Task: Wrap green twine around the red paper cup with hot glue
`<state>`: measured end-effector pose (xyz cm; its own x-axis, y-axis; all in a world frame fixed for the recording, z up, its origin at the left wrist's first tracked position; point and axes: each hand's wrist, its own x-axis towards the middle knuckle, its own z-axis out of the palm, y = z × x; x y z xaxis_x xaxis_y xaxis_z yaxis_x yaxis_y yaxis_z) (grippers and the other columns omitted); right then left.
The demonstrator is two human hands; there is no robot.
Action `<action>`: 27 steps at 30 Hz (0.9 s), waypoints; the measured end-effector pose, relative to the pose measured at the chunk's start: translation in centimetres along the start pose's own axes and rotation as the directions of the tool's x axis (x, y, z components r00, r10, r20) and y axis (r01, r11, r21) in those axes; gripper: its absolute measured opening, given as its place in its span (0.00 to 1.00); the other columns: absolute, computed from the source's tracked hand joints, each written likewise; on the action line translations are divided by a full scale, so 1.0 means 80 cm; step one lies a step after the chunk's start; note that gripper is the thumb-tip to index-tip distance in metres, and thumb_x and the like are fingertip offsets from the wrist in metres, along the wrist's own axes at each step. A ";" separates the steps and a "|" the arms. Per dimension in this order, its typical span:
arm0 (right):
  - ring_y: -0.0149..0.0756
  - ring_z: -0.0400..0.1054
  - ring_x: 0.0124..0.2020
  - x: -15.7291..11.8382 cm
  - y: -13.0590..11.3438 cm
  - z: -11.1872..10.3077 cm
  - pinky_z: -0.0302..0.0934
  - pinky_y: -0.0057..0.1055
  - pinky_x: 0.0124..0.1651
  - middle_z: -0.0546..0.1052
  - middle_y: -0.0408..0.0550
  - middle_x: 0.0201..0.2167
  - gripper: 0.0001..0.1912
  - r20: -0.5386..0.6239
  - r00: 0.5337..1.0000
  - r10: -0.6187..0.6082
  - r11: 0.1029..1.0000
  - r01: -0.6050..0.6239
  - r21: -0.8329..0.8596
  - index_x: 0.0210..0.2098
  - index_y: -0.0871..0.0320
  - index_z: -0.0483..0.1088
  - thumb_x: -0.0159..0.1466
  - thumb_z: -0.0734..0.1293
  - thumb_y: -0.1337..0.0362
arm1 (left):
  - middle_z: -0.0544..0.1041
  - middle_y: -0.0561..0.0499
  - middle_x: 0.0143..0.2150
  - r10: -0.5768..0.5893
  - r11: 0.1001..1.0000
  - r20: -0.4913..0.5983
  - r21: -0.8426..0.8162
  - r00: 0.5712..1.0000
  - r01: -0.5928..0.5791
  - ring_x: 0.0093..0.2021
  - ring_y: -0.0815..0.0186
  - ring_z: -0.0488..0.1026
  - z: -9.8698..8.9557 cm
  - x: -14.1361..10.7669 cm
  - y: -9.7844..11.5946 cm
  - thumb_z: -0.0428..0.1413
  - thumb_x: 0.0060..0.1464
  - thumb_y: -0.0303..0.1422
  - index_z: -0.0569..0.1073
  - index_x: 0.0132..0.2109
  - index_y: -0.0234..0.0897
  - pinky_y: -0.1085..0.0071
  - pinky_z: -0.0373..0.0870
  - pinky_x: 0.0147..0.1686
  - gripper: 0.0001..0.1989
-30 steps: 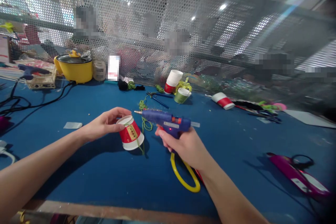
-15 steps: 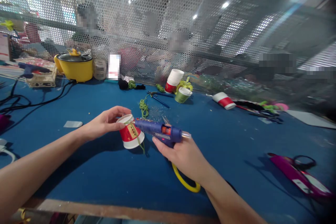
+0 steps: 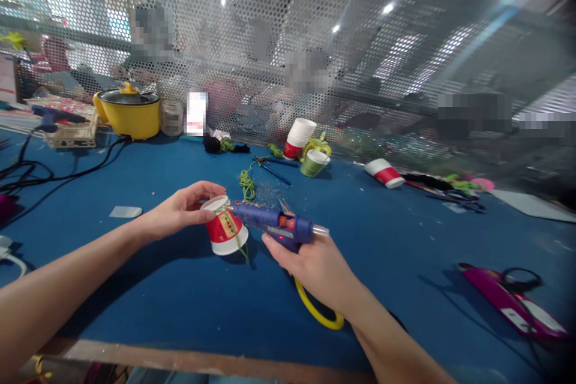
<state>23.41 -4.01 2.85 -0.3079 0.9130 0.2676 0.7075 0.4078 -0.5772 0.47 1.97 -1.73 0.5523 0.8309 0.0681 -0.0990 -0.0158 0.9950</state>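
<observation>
My left hand [image 3: 191, 207] is closed on a red and white paper cup [image 3: 220, 231], held upside down and tilted over the table. A strand of green yarn [image 3: 243, 249] hangs down the cup's side. In my right hand [image 3: 310, 261] is a blue hot glue gun [image 3: 265, 216], its nozzle at the cup's upper edge by my left thumb. Whether the nozzle touches the cup, I cannot tell. Beneath my right hand lie scissors with a yellow handle [image 3: 317, 312], partly hidden. More green yarn [image 3: 247, 185] lies loosely coiled behind the cup.
Stacked cups [image 3: 300, 132] and a green-wrapped cup [image 3: 314, 163] stand at the back, near pliers [image 3: 275, 172]. Another cup [image 3: 384, 173] lies on its side. A yellow pot [image 3: 130, 114] is back left; a purple power strip [image 3: 513, 300] lies right. Perforated metal screens the far edge.
Almost nothing differs. Both hands, the cup and the glue gun keep their places, and the view has shifted very slightly.
</observation>
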 end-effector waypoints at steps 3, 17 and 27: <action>0.29 0.57 0.17 0.000 -0.002 0.002 0.59 0.27 0.23 0.66 0.41 0.15 0.09 -0.008 1.000 -0.002 1.000 0.002 0.027 0.20 0.56 0.63 0.56 0.61 0.63 | 0.71 0.48 0.46 0.009 1.000 0.002 0.007 1.000 -0.009 0.45 0.62 0.69 0.000 0.000 0.000 0.57 0.49 0.33 0.64 0.48 0.38 0.64 0.64 0.45 0.19; 0.30 0.59 0.18 -0.003 -0.002 0.004 0.60 0.27 0.24 0.70 0.42 0.17 0.07 -0.012 1.000 -0.005 1.000 0.005 0.015 0.23 0.57 0.67 0.56 0.62 0.62 | 0.71 0.48 0.45 0.009 1.000 -0.003 -0.012 1.000 -0.009 0.44 0.63 0.69 0.001 -0.001 0.002 0.58 0.49 0.32 0.65 0.47 0.37 0.65 0.64 0.45 0.18; 0.34 0.65 0.18 0.001 0.001 -0.003 0.60 0.28 0.23 0.68 0.40 0.12 0.06 -0.016 0.995 0.100 0.993 -0.099 0.072 0.25 0.56 0.70 0.56 0.63 0.62 | 0.71 0.47 0.47 0.014 1.000 0.015 -0.011 1.000 -0.013 0.46 0.61 0.68 -0.005 0.001 -0.003 0.59 0.48 0.34 0.65 0.48 0.38 0.63 0.64 0.46 0.19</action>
<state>23.57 -3.91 3.00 -0.2256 0.9489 0.2207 0.6867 0.3156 -0.6549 0.22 2.22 -1.98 0.5632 0.8222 0.0828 -0.1153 -0.0210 0.9931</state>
